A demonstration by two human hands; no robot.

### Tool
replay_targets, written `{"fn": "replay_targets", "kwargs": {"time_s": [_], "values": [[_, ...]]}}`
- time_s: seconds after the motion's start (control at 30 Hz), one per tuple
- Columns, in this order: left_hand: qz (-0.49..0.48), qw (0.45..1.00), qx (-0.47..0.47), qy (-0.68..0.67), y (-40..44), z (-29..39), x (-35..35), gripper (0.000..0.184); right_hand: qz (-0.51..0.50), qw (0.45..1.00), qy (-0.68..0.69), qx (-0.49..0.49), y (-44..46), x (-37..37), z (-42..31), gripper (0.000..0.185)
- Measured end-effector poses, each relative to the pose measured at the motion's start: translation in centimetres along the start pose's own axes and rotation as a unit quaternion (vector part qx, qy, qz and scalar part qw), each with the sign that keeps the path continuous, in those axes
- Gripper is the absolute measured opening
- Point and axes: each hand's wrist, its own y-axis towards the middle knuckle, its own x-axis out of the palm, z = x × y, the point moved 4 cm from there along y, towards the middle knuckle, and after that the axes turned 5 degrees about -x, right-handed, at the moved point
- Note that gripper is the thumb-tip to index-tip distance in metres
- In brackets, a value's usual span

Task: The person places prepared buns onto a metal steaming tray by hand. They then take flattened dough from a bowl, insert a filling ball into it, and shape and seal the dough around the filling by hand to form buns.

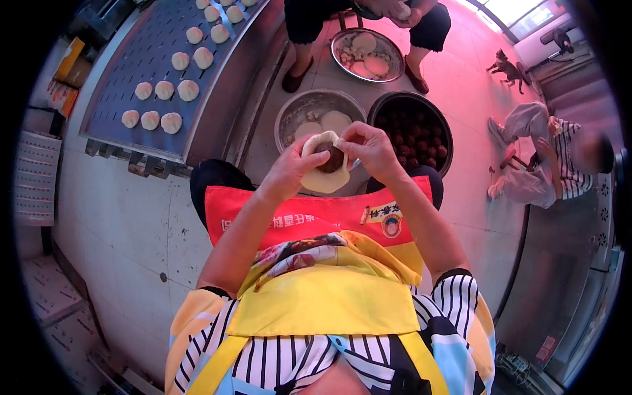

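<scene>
My left hand (288, 172) cups a round dough wrapper (320, 184), its thumb resting over a dark brown ball of filling (333, 160) in the middle. At the wrapper's upper right edge, the fingers of my right hand (372, 149) pinch the dough. The wrapper is partly raised around the filling, which still shows. Something small and pale sticks out under my right hand; I cannot make out what it is. Just beyond my hands stands a metal bowl (284, 118) with flat dough rounds (336, 122) in it. Beside it is a black tub (445, 117) of dark filling balls (411, 141).
Several shaped buns (171, 123) sit in rows on a blue perforated tray (118, 99) at upper left. Opposite me, a seated person (428, 26) works over another metal bowl (334, 58). Another person (569, 148) crouches at right, near a cat (507, 68).
</scene>
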Motion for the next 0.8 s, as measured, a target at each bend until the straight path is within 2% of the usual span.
{"fn": "replay_targets", "kwargs": {"time_s": [0.07, 0.17, 0.27, 0.37, 0.43, 0.47, 0.53, 0.57, 0.67, 0.8], "values": [[0.022, 0.999, 0.026, 0.015, 0.1, 0.0, 0.1, 0.043, 0.046, 0.999, -0.003, -0.028, 0.1, 0.0, -0.6, 0.013], [0.055, 0.996, 0.039, 0.062, 0.0, 0.0, -0.1, 0.041, 0.003, 0.998, 0.0, 0.065, 0.3, 0.1, -0.3, 0.013], [0.038, 0.994, 0.023, 0.1, -0.6, 0.7, 0.2, 0.04, -0.024, 0.999, -0.029, -0.019, 0.2, 0.3, 0.1, 0.009], [-0.004, 0.99, -0.007, 0.144, -0.4, 1.2, -0.2, 0.04, -0.038, 0.998, -0.027, -0.033, -0.2, 0.4, -0.2, 0.007], [-0.037, 0.987, -0.029, 0.152, -0.2, 1.2, 0.0, 0.04, -0.034, 0.992, -0.097, -0.077, -0.4, 0.3, -0.5, 0.009], [0.015, 0.983, -0.01, 0.183, -0.1, 1.1, -0.5, 0.04, -0.031, 0.986, -0.132, -0.099, -0.5, 0.3, -0.6, 0.011], [0.116, 0.962, 0.03, 0.244, 0.1, 0.6, -1.3, 0.039, 0.014, 0.994, -0.101, -0.05, -0.4, 0.2, -0.5, 0.01], [0.112, 0.962, 0.038, 0.246, 0.3, 0.4, -1.4, 0.038, 0.037, 0.995, -0.085, -0.025, -0.5, 0.1, -0.4, 0.01], [0.094, 0.962, 0.041, 0.253, 0.2, 0.2, -1.0, 0.035, -0.007, 0.997, -0.082, 0.003, -0.3, 0.0, 1.2, 0.009], [0.037, 0.961, 0.018, 0.273, 0.1, 0.7, -0.8, 0.034, -0.039, 0.991, -0.117, -0.06, -0.6, 0.3, 0.7, 0.012]]}}
